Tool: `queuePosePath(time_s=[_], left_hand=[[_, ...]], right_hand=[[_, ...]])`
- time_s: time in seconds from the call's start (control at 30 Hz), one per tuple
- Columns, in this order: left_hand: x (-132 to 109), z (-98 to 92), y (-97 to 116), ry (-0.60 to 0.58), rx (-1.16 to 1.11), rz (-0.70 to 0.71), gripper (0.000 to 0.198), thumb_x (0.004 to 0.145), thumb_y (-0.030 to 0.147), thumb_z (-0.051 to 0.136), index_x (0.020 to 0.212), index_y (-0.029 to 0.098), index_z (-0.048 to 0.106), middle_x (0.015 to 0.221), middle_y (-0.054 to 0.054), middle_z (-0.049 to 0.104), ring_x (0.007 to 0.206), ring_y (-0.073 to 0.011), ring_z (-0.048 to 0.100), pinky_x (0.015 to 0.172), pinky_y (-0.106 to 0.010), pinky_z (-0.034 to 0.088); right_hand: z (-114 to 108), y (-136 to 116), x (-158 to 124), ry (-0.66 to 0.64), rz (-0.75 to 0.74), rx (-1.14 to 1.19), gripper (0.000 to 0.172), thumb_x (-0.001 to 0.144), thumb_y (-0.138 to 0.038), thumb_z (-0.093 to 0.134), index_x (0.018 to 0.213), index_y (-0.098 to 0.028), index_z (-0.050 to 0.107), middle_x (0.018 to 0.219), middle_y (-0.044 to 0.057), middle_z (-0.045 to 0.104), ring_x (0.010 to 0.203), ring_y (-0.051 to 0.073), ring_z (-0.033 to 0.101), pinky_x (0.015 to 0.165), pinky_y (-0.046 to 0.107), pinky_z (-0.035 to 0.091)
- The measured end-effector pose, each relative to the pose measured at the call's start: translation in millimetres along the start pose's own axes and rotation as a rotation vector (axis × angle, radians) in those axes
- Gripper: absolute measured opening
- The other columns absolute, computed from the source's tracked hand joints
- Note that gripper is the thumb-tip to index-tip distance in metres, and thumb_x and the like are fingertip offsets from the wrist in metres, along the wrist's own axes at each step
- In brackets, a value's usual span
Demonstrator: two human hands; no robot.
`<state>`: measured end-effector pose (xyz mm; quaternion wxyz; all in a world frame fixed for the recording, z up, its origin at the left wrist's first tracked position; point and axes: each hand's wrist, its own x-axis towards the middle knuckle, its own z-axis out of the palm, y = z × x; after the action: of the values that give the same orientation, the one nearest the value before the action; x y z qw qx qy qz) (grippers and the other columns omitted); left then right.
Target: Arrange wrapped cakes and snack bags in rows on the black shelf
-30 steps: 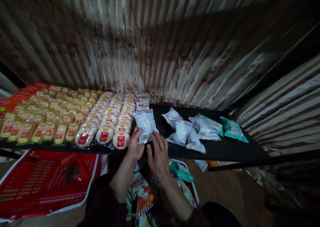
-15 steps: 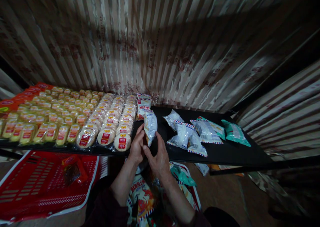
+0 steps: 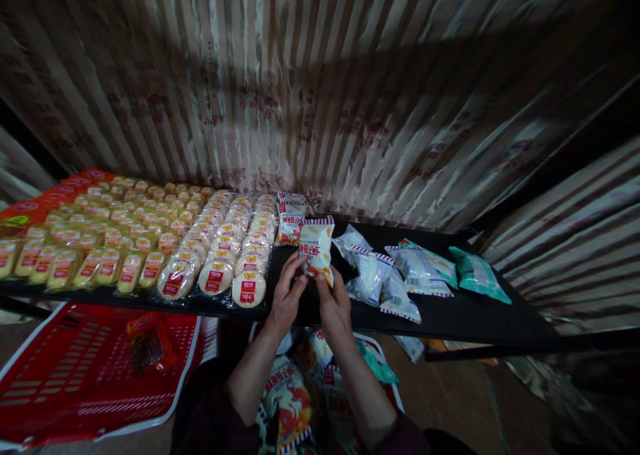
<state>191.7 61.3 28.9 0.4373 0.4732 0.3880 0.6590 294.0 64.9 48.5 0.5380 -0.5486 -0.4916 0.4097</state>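
Between my two hands is a small white-and-red snack bag (image 3: 317, 247), its printed front turned upward. My left hand (image 3: 287, 291) grips its lower left side, and my right hand (image 3: 334, 303) pinches its lower right corner. Just behind it on the black shelf (image 3: 295, 311) lie similar snack bags (image 3: 291, 223), placed at the end of the rows of round packaged cakes (image 3: 250, 289). To the right, several silver-backed snack bags (image 3: 371, 275) lie loosely, some overlapping.
Yellow packaged cakes (image 3: 131, 268) fill the shelf's left part, beside orange packs (image 3: 55, 195). Green bags (image 3: 479, 275) lie far right. Below stand a red basket (image 3: 60, 368) with one red pack and another basket holding snack bags (image 3: 290, 398). Striped sheeting (image 3: 300, 95) hangs behind.
The bag in my hands has turned from edge-on to front side up. My right hand has shifted from open beside it to gripping its corner. The view has shifted slightly.
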Motion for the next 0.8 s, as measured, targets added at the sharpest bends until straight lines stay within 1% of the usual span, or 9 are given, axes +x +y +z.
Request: queuePosePath(time_s=[0.1, 0.2, 0.27, 0.37, 0.43, 0.5, 0.6, 0.7, 0.8], left_hand=[[0, -0.4, -1, 0.004, 0.071, 0.045, 0.037, 0.089, 0.039, 0.051, 0.123, 0.024, 0.058, 0.144, -0.008, 0.042, 0.133, -0.0241, 0.039, 0.110, -0.041, 0.033], [2, -1.2, -5, 0.037, 0.128, 0.071, 0.036, 0.090, 0.035, 0.048, 0.123, 0.022, 0.057, 0.144, -0.010, 0.042, 0.134, -0.0241, 0.039, 0.109, -0.042, 0.034], [3, -1.8, -7, 0.071, 0.178, 0.072, 0.036, 0.090, 0.032, 0.047, 0.123, 0.020, 0.056, 0.144, -0.011, 0.042, 0.134, -0.0237, 0.039, 0.109, -0.042, 0.035], [4, -1.5, -11, 0.101, 0.308, 0.085, 0.035, 0.089, 0.025, 0.047, 0.123, 0.019, 0.056, 0.143, -0.011, 0.043, 0.133, -0.0221, 0.040, 0.110, -0.041, 0.034], [5, -0.3, -13, 0.122, 0.413, 0.110, 0.036, 0.088, 0.020, 0.046, 0.122, 0.020, 0.057, 0.143, -0.010, 0.043, 0.133, -0.0207, 0.040, 0.112, -0.040, 0.033], [5, 1.0, -15, 0.147, 0.498, 0.136, 0.036, 0.088, 0.016, 0.044, 0.121, 0.019, 0.058, 0.143, -0.010, 0.043, 0.133, -0.0197, 0.041, 0.112, -0.039, 0.033], [5, 2.2, -20, 0.182, 0.564, 0.179, 0.035, 0.088, 0.013, 0.042, 0.118, 0.018, 0.059, 0.139, -0.011, 0.048, 0.129, -0.0191, 0.045, 0.110, -0.037, 0.037], [8, 1.8, -24, 0.216, 0.607, 0.217, 0.036, 0.088, 0.011, 0.039, 0.118, 0.017, 0.060, 0.134, -0.012, 0.052, 0.126, -0.0191, 0.049, 0.107, -0.037, 0.041], [13, -0.2, -26, 0.219, 0.653, 0.232, 0.043, 0.087, 0.006, 0.036, 0.123, 0.016, 0.057, 0.140, -0.013, 0.046, 0.131, -0.0196, 0.044, 0.109, -0.037, 0.040]], right_hand=[[3, 3, 5, 0.028, 0.090, 0.139, 0.057, 0.076, -0.047, 0.061, 0.127, -0.022, 0.053, 0.120, 0.007, 0.064, 0.107, 0.023, 0.059, 0.095, 0.040, 0.044], [6, 4, 8, 0.069, 0.152, 0.305, 0.063, 0.071, -0.044, 0.067, 0.129, -0.025, 0.051, 0.116, 0.005, 0.066, 0.102, 0.022, 0.061, 0.091, 0.038, 0.047], [8, 4, 11, 0.070, 0.174, 0.416, 0.060, 0.069, -0.041, 0.069, 0.125, -0.026, 0.053, 0.114, 0.004, 0.067, 0.099, 0.021, 0.062, 0.089, 0.037, 0.049], [10, 4, 17, 0.070, 0.219, 0.521, 0.050, 0.066, -0.036, 0.071, 0.113, -0.024, 0.061, 0.106, 0.003, 0.070, 0.095, 0.020, 0.064, 0.084, 0.035, 0.051], [11, 4, 21, 0.070, 0.246, 0.547, 0.042, 0.064, -0.034, 0.073, 0.103, -0.023, 0.065, 0.101, 0.003, 0.071, 0.092, 0.020, 0.065, 0.081, 0.035, 0.052], [12, 5, 25, 0.071, 0.257, 0.560, 0.038, 0.062, -0.033, 0.074, 0.098, -0.023, 0.066, 0.097, 0.001, 0.071, 0.089, 0.019, 0.065, 0.079, 0.034, 0.052], [13, 8, 32, 0.069, 0.256, 0.557, 0.037, 0.062, -0.033, 0.074, 0.097, -0.024, 0.067, 0.095, 0.000, 0.072, 0.088, 0.019, 0.065, 0.078, 0.033, 0.052], [16, 12, 39, 0.050, 0.218, 0.517, 0.038, 0.062, -0.033, 0.074, 0.098, -0.024, 0.067, 0.096, 0.001, 0.072, 0.088, 0.018, 0.065, 0.079, 0.033, 0.051], [20, 17, 46, 0.051, 0.189, 0.480, 0.038, 0.061, -0.033, 0.074, 0.097, -0.023, 0.068, 0.094, 0.000, 0.072, 0.086, 0.017, 0.064, 0.080, 0.032, 0.050]])
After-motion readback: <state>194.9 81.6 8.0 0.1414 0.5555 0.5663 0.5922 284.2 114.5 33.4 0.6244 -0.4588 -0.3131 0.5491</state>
